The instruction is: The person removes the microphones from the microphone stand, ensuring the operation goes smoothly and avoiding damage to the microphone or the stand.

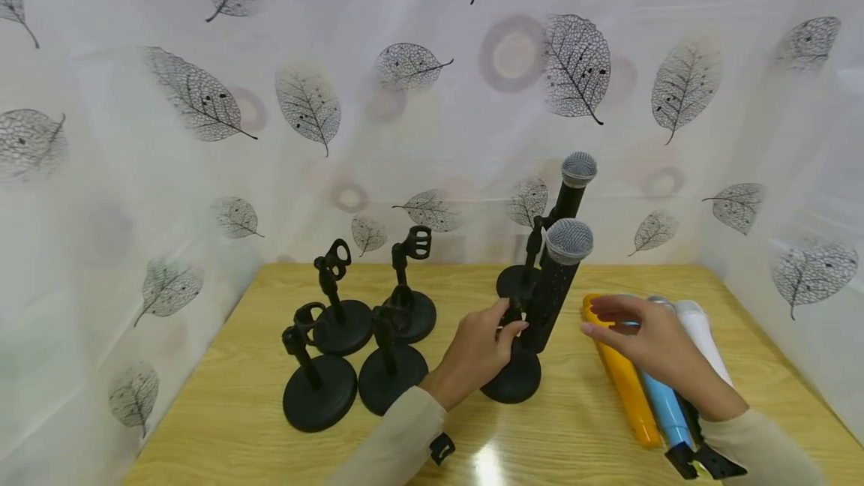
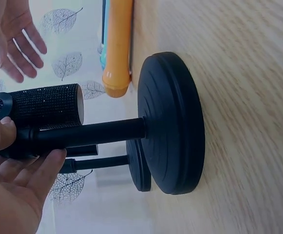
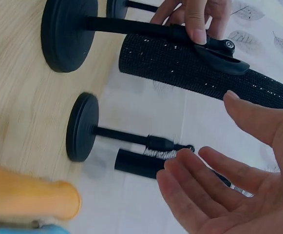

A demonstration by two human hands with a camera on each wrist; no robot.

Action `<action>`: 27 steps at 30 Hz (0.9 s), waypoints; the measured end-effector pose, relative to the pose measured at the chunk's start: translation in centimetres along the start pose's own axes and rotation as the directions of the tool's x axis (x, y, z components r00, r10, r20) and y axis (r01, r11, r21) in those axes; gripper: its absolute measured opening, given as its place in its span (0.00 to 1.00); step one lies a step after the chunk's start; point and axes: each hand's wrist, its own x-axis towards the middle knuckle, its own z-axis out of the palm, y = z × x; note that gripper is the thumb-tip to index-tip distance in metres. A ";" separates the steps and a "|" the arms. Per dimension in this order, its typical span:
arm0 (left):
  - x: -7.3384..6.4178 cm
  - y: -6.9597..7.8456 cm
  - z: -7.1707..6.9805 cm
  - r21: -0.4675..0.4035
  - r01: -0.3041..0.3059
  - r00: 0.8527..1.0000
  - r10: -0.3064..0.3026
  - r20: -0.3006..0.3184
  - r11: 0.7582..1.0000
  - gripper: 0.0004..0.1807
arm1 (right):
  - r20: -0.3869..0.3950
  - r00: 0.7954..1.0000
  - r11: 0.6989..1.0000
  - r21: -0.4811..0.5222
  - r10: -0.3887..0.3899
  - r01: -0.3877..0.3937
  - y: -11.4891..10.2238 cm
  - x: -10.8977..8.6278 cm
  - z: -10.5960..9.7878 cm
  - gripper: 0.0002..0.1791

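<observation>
My left hand (image 1: pixel 475 355) grips the upper stem of a black desktop microphone stand (image 1: pixel 514 379), its thumb and fingers around the stem in the left wrist view. A black, sparkly microphone (image 1: pixel 555 295) with a silver mesh head leans in that stand's clip, and its lower end hangs above the base. My right hand (image 1: pixel 658 340) is held apart to the right of this microphone, fingers loosely bent with nothing in them; the right wrist view shows its palm (image 3: pixel 234 195) empty. Behind, another black microphone (image 1: pixel 570 197) sits tilted in a second stand (image 1: pixel 515 278).
Several black stands with empty clips, one with its base (image 1: pixel 320 394) at front left, cluster on the wooden table (image 1: pixel 263 456). At right lie an orange microphone (image 1: pixel 631 392), a blue one (image 1: pixel 668 415) and a white one (image 1: pixel 702 332). A leaf-patterned curtain (image 1: pixel 432 133) closes the back.
</observation>
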 end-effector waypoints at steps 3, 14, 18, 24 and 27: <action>-0.5 0.0 -0.4 -0.008 -0.004 1.000 0.004 0.004 1.000 0.08 | -0.019 1.000 0.999 0.040 -0.023 0.024 -0.6 0.0 0.3 0.28; -1.8 0.0 -1.4 -0.009 -0.016 1.000 0.016 -0.014 1.000 0.09 | -0.050 0.993 0.967 0.224 -0.110 0.118 -3.2 0.2 1.7 0.25; -2.3 0.0 -1.7 -0.021 -0.029 0.999 0.029 -0.017 0.999 0.10 | -0.064 0.989 0.952 0.267 -0.136 0.148 -4.2 0.4 2.3 0.24; -2.9 0.0 -2.0 -0.027 -0.025 1.000 0.024 -0.014 0.999 0.10 | -0.068 0.985 0.939 0.299 -0.156 0.169 -5.2 0.8 3.3 0.21; -3.1 0.1 -2.3 -0.029 -0.005 1.000 0.004 -0.004 1.000 0.09 | -0.075 0.986 0.941 0.296 -0.152 0.168 -5.7 0.9 3.6 0.22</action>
